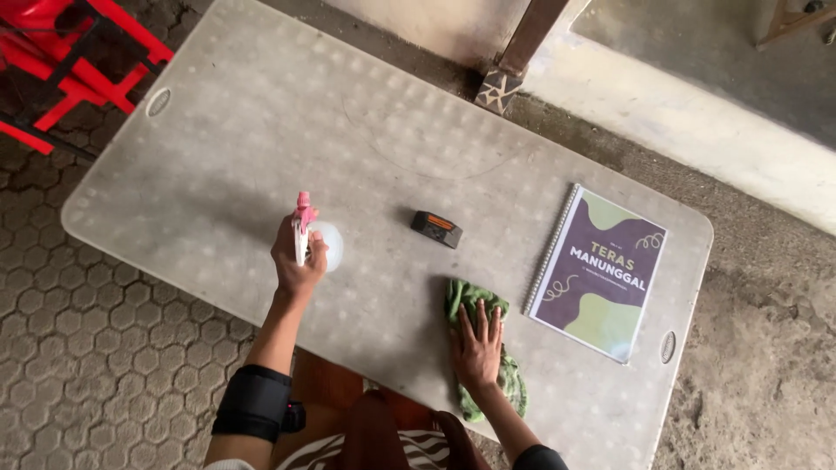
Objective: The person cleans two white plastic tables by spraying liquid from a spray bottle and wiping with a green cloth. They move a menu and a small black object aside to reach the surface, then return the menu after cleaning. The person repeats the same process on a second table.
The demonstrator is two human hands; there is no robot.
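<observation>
Left hand (298, 261) grips spray bottle (318, 239); right hand (477, 344) flat on green cloth (475, 300), purple notebook (601, 271) beside.

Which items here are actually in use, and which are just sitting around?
In use:
- spray bottle, pink nozzle, held in left hand
- green cloth, pressed flat under right hand
- grey table, under both

Lying about:
- small black and orange device
- spiral-bound purple and green booklet
- red frame beside the table
</observation>
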